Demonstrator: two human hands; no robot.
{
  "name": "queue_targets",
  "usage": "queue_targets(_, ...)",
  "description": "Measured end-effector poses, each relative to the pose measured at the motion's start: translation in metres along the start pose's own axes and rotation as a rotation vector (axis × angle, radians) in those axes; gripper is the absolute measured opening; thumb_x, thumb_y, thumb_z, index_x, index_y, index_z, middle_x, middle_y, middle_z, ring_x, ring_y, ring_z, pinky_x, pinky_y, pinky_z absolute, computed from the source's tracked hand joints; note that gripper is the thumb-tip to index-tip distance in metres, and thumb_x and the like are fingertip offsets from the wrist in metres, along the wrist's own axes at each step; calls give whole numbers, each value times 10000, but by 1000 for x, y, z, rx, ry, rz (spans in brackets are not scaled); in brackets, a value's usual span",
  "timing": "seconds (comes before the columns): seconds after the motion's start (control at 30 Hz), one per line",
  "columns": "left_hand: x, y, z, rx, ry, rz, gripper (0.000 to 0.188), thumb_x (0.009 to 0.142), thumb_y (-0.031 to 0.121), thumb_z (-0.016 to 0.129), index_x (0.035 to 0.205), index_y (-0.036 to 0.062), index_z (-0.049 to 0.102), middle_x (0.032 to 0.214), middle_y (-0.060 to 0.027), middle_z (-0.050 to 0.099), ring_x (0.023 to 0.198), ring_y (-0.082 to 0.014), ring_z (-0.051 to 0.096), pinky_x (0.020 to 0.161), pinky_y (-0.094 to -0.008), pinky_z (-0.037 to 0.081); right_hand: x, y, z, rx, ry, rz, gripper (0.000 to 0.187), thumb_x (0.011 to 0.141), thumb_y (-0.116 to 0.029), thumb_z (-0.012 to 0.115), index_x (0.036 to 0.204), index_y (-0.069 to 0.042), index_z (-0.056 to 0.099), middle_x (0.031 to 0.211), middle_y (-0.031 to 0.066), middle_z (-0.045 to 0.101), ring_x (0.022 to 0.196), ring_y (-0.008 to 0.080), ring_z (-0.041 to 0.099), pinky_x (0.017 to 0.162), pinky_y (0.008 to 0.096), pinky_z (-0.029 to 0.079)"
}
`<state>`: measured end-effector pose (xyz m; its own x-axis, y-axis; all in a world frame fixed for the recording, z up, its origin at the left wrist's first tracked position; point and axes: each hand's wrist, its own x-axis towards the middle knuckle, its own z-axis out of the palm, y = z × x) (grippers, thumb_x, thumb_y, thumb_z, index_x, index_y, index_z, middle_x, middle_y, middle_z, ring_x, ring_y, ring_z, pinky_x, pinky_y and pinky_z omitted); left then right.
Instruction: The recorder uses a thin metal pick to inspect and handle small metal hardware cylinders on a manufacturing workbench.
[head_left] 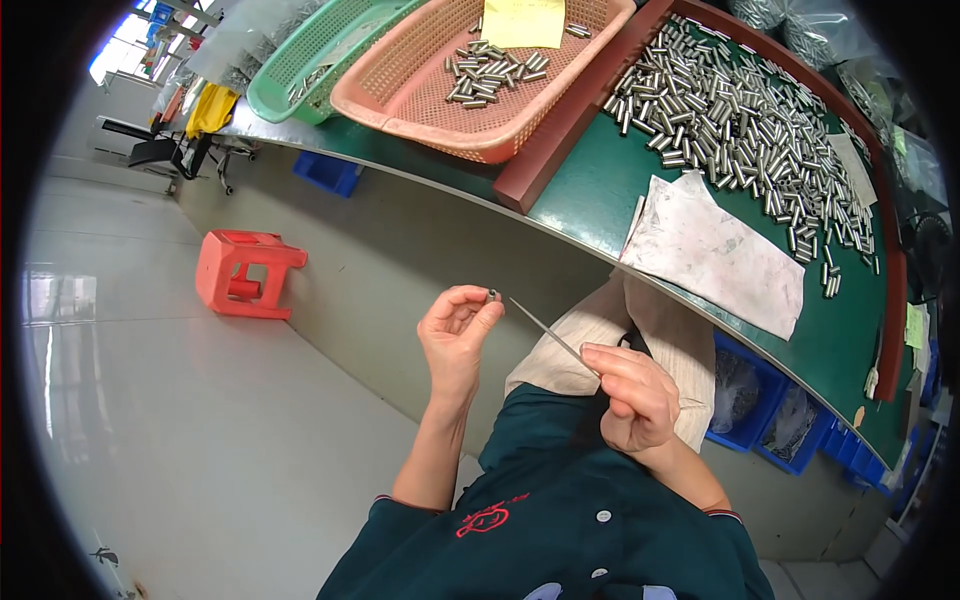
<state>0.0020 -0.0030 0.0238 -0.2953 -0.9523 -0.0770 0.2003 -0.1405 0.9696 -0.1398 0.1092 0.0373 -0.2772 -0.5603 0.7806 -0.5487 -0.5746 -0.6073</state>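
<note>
My left hand (pixel 454 335) is closed, pinching a small metal cylinder (pixel 492 295) between thumb and fingertips, with one end showing. In my right hand (pixel 634 396) is a thin, straight metal rod (pixel 545 330), gripped near its lower end by the thumb and fingers. Its far tip points up and left toward the cylinder, with a small gap between them. Both hands are in the air above my lap, in front of the table edge. A pile of similar metal cylinders (pixel 740 120) lies on the green table (pixel 590 170).
A stained white cloth (pixel 715 250) lies at the table's near edge. Dark red rails (pixel 550 155) border the pile. Further left stand a pink basket (pixel 420 100) with several cylinders and a yellow note (pixel 523 22), and a green basket (pixel 290 60). Blue bins (pixel 745 390) are under the table; a red stool (pixel 245 275) stands left.
</note>
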Motion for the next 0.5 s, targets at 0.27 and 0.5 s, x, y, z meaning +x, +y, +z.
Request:
queue_targets(0.27,-3,-8,3,12,-108,80,146,717,-132,580,820,-33,547,858,-52,531,751,-94,532,667,-194,444,-1,5,2,13,30,40,167,875,-166,469,873,0,456,812,185,613,714,286,629,592,321,520)
queue_targets(0.5,-3,-7,3,13,-112,46,129,720,-118,589,812,-36,551,844,-48,527,737,-86,521,654,-191,434,1,6,2,14,22,63,150,864,-145,486,863,4,470,811,183,615,708,277,629,594,309,515)
